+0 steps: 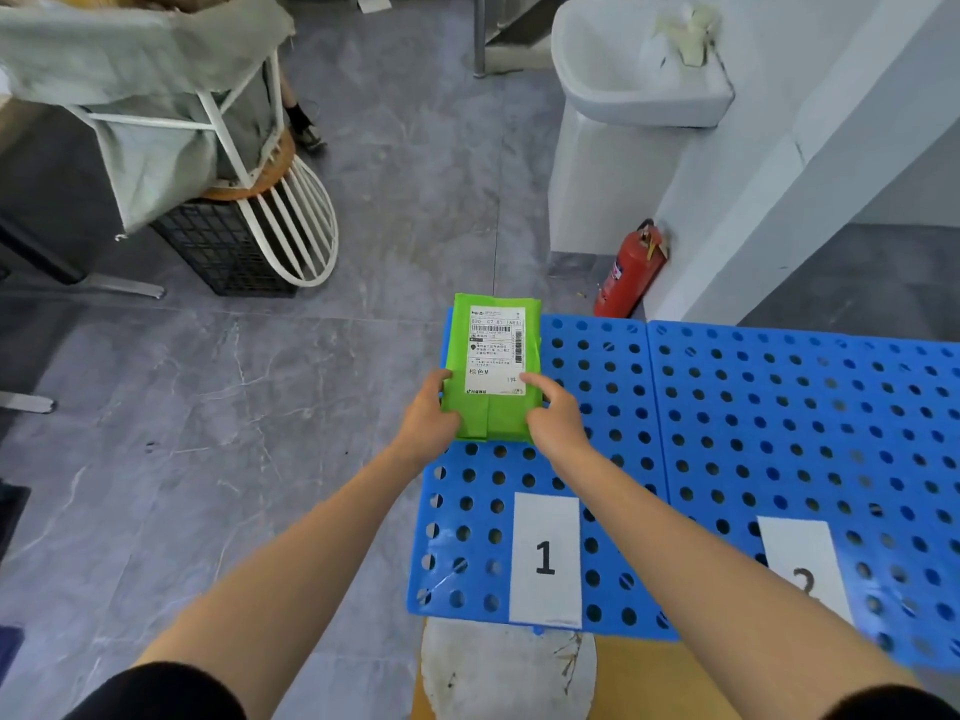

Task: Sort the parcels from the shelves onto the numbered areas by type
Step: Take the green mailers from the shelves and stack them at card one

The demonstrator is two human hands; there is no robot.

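My left hand (427, 419), right hand (556, 417) both grip green parcel (498, 415) by near end, over far-left corner of blue panel (480, 518) bearing paper label (545, 558) "1".

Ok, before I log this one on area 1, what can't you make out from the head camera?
Label print on the green parcel: too small to read, head view.
Whether it touches the blue panel: head view, underside hidden by the parcel, left hand and right hand.
Card 2: head view, lower part covered by the right forearm.
Shelves: outside the frame.
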